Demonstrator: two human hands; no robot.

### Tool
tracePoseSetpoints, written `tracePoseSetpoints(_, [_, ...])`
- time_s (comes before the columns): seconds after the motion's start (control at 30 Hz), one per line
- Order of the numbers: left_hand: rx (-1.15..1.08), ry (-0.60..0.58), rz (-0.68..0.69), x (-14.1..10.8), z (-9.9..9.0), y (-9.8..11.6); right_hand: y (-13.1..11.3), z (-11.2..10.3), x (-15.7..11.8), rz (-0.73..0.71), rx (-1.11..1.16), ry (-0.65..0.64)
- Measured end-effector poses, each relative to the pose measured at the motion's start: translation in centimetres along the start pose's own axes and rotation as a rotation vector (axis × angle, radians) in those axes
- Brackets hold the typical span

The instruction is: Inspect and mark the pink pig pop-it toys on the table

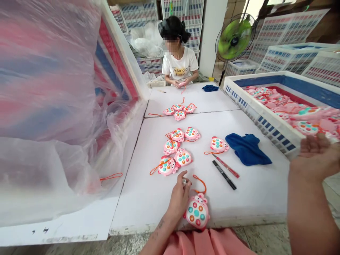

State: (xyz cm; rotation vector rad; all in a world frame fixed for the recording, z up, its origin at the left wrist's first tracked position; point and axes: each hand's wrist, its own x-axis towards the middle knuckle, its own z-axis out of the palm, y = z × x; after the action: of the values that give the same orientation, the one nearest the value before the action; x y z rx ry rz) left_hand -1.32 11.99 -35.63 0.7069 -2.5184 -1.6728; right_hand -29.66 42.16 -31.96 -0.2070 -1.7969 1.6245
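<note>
My left hand (181, 191) lies at the table's near edge, fingers loosely bent and apart, with a small white band-like thing at one finger. Right beside it is a pink animal-shaped toy (196, 211) with coloured round buttons and an orange cord loop (201, 183). At the right, my right hand (317, 154) is palm up, its fingers stretched at the near rim of a white crate (288, 150); I see nothing held in it. Pink toys (306, 126) fill that crate. Several more toys (183, 157) lie grouped on the table ahead of my left hand.
A black marker (224, 175), a red pen (227, 165), a single toy (219, 144) and a blue cloth (248, 148) lie at centre right. Plastic sheeting (53, 106) covers the left side. Across the table sits a person (180, 67) holding a toy; a green fan (235, 39) stands behind.
</note>
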Motion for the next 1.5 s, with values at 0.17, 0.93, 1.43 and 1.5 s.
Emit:
tracePoseSetpoints(0.17, [0.027, -0.035, 0.002, 0.2, 0.2, 0.5, -1.1, 0.2, -10.1, 0.242, 0.213, -0.371])
tracePoseSetpoints(0.93, [0.335, -0.284, 0.281, -0.4, 0.0, 2.0, -4.5, 0.3, -25.9, 0.574, 0.315, -1.138])
tracePoseSetpoints(1.43, [0.192, -0.166, -0.019, 1.4, -4.3, 0.9, 0.2, -3.2, -10.6, 0.019, -0.913, -0.973])
tracePoseSetpoints(1.5, [0.191, -0.203, -0.06, 1.0, -5.1, 0.2, 1.7, -4.3, -8.5, -0.02, -1.2, -1.07])
